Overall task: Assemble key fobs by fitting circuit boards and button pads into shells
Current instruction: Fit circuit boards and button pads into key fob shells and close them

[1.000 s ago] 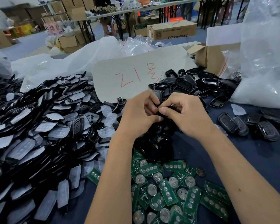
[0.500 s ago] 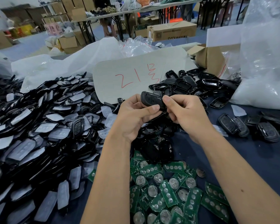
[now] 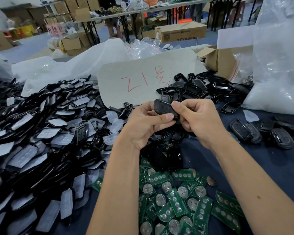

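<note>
A black key fob (image 3: 163, 107) is held above the table between both hands. My left hand (image 3: 146, 122) cradles it from below, thumb lying along its near edge. My right hand (image 3: 199, 119) pinches its right end with thumb and fingers. Green circuit boards (image 3: 176, 200) with round battery cells lie in a heap below my forearms. Black shells with pale button pads (image 3: 41, 150) are piled at the left. Empty black shell frames (image 3: 199, 89) are heaped behind my hands.
Closed key fobs (image 3: 248, 131) lie on the dark blue table (image 3: 270, 167) at the right. A grey card with red writing (image 3: 143, 80) lies at the back, a cardboard box (image 3: 224, 60) and large plastic bags (image 3: 278, 65) at the right.
A second ago both hands pressed together low over the black parts. They have since risen slightly and opened apart, showing the fob's top face between them.
</note>
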A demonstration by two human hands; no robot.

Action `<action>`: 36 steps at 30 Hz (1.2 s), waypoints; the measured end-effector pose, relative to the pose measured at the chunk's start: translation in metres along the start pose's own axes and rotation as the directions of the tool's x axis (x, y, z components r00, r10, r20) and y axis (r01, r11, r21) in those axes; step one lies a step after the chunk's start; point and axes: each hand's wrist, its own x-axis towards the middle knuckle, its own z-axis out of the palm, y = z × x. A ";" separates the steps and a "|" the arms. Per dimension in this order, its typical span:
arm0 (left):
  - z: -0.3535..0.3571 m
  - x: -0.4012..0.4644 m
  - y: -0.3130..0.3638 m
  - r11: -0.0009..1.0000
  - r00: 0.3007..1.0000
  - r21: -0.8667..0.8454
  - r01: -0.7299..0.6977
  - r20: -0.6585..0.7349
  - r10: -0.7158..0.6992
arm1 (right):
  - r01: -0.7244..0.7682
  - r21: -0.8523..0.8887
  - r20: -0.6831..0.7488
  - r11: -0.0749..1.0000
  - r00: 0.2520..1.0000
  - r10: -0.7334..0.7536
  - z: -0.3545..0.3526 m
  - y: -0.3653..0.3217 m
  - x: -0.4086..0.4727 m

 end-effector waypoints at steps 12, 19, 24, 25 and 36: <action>0.028 0.005 -0.009 0.999 1.000 0.043 0.019 -0.023 -0.018 | 0.004 -0.099 -0.006 0.995 1.000 -0.004 -0.026 -0.007 0.004; 0.058 0.011 -0.030 0.935 0.991 0.345 -0.080 -0.072 0.111 | 0.028 -0.335 -0.035 0.942 0.999 -0.042 -0.069 -0.015 0.009; 0.044 0.013 -0.025 0.473 0.952 0.863 -0.177 0.029 0.304 | -0.114 -0.734 -0.187 0.669 0.982 -0.038 -0.108 -0.018 0.013; 0.043 0.013 -0.025 0.385 0.949 0.899 -0.209 0.092 0.300 | -0.157 -0.777 -0.225 0.609 0.974 -0.036 -0.112 -0.018 0.013; 0.040 0.020 -0.034 0.111 0.919 0.952 -0.285 0.238 0.314 | -0.043 -0.825 -0.262 0.564 0.913 -0.313 -0.098 -0.021 0.014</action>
